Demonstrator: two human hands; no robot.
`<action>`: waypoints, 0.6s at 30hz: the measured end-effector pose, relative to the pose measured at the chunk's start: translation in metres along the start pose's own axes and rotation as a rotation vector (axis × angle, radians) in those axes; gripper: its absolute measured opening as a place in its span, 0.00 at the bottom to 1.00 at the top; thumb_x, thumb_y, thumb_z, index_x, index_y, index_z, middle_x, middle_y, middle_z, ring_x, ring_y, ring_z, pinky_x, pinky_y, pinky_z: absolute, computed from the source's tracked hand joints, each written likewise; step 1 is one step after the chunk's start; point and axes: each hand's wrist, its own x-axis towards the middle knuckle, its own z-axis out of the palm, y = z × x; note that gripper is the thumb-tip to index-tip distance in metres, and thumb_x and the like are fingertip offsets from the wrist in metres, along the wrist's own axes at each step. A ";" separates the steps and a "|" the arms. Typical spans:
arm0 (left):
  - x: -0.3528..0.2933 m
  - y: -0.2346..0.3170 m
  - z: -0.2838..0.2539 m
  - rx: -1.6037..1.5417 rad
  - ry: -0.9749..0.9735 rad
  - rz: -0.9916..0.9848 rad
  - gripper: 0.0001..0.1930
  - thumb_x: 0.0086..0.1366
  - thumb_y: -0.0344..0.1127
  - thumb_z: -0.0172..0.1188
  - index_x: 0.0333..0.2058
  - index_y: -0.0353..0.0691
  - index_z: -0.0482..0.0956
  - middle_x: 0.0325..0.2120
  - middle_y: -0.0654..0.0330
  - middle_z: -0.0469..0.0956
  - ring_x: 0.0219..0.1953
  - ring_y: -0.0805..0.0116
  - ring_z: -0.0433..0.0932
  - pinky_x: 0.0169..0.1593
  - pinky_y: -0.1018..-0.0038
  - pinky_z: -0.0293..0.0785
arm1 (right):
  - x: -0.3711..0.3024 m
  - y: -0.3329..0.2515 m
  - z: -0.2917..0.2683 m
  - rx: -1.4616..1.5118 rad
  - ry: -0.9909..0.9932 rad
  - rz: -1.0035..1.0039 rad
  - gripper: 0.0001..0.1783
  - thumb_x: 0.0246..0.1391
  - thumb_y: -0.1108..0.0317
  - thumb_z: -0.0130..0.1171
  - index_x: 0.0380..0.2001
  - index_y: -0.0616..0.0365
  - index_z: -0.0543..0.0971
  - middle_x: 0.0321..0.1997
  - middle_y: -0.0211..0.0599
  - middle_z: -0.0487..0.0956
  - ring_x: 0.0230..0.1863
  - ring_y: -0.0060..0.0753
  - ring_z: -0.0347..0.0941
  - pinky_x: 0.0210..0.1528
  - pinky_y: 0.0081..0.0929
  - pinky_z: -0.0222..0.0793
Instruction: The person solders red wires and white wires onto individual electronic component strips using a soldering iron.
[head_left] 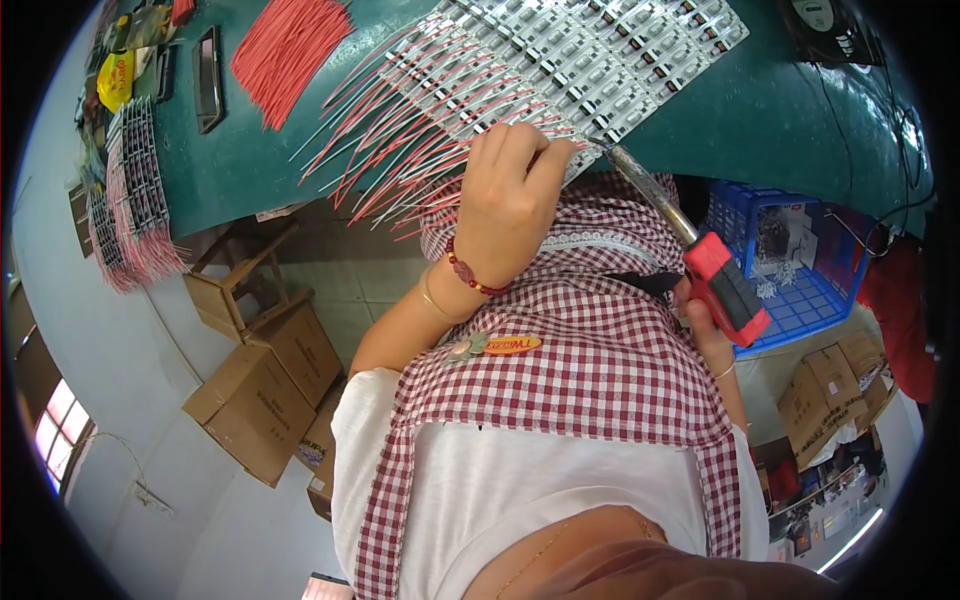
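A panel of small circuit boards [600, 60] lies at an angle on the green table. Many red and white wires [420, 135] stick out from its left rows, their loose ends over the table's near edge. My left hand [508, 195] is over the panel's near corner, thumb and fingers pinched together on a wire; its tip is too small to make out. My right hand [706, 335] grips a soldering iron [728, 290] by its red and black handle. The iron's metal barrel points up and left, its tip at the panel close beside my left fingertips.
A bundle of red wires [285, 60] and a dark phone [208, 80] lie on the table [230, 165]. Wired boards [135, 190] are stacked at the far left. A blue basket [790, 325] stands at right below the table edge. Cables [905, 140] hang there. Cardboard boxes [250, 410] stand behind.
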 end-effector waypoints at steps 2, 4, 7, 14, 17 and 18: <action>0.000 0.000 0.000 0.000 0.002 -0.004 0.07 0.54 0.26 0.61 0.33 0.38 0.80 0.26 0.60 0.65 0.31 0.63 0.69 0.36 0.68 0.65 | 0.013 -0.012 0.006 -0.201 0.028 -0.073 0.12 0.52 0.62 0.63 0.31 0.62 0.81 0.28 0.40 0.79 0.26 0.42 0.77 0.29 0.31 0.72; 0.001 0.000 0.001 -0.012 -0.006 -0.010 0.06 0.54 0.26 0.61 0.33 0.38 0.80 0.26 0.60 0.65 0.30 0.62 0.69 0.36 0.67 0.65 | 0.024 -0.024 0.009 -0.402 0.055 -0.146 0.10 0.51 0.65 0.64 0.30 0.61 0.81 0.28 0.40 0.80 0.25 0.42 0.77 0.29 0.31 0.72; 0.002 0.001 -0.001 -0.020 -0.021 -0.027 0.06 0.54 0.26 0.62 0.32 0.37 0.79 0.26 0.60 0.65 0.30 0.62 0.69 0.35 0.67 0.65 | 0.031 -0.032 0.009 -0.246 0.052 -0.277 0.06 0.46 0.73 0.65 0.30 0.60 0.81 0.28 0.40 0.80 0.25 0.42 0.78 0.27 0.30 0.72; 0.004 0.003 -0.002 -0.003 -0.031 -0.033 0.04 0.54 0.27 0.63 0.30 0.37 0.78 0.26 0.59 0.66 0.31 0.61 0.69 0.36 0.67 0.66 | 0.002 -0.001 0.004 -0.089 0.090 -0.029 0.13 0.52 0.60 0.64 0.26 0.60 0.80 0.24 0.37 0.79 0.24 0.36 0.76 0.26 0.27 0.70; 0.004 0.004 0.000 0.027 -0.028 -0.023 0.05 0.54 0.27 0.62 0.30 0.36 0.77 0.26 0.59 0.66 0.31 0.61 0.69 0.36 0.66 0.66 | 0.006 -0.007 0.004 0.012 0.039 0.000 0.16 0.54 0.56 0.64 0.25 0.60 0.79 0.23 0.36 0.78 0.23 0.34 0.75 0.25 0.26 0.69; 0.004 0.004 0.000 0.041 -0.026 -0.028 0.05 0.53 0.26 0.62 0.30 0.37 0.77 0.26 0.59 0.66 0.31 0.61 0.69 0.35 0.66 0.66 | 0.006 -0.008 0.004 0.006 0.036 0.003 0.16 0.54 0.57 0.64 0.25 0.60 0.79 0.22 0.36 0.77 0.22 0.34 0.75 0.25 0.26 0.68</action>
